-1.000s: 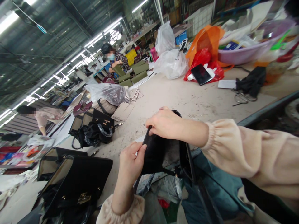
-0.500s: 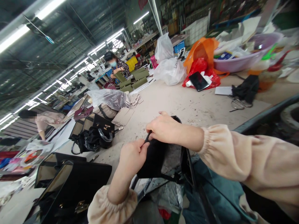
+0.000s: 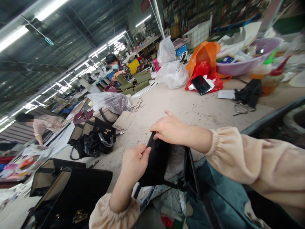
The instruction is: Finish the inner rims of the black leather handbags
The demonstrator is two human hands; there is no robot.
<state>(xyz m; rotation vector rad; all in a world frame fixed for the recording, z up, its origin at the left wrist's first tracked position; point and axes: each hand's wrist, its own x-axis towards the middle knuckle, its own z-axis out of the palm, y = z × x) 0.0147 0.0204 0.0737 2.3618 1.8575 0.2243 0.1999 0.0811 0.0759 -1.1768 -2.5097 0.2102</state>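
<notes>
Over the table's near edge I hold a black handbag, its edge pinched between both hands. My left hand grips the lower left part of that edge, thumb pressed against the fingers. Higher up and to the right, my right hand has its fingertips closed on the same edge, with one finger sticking up. A dark strap and an open side of the bag hang to the right, near my lap. Part of the bag is hidden under my right hand and forearm.
Black handbags with gold clasps stand at left, with more black bags beyond. Cardboard pieces, a phone, scissors and a purple basin lie on the table. Two people work farther back.
My right hand has shifted slightly, and the gap between my hands along the bag's edge is a little wider. More of the edge shows. The view has tilted slightly.
</notes>
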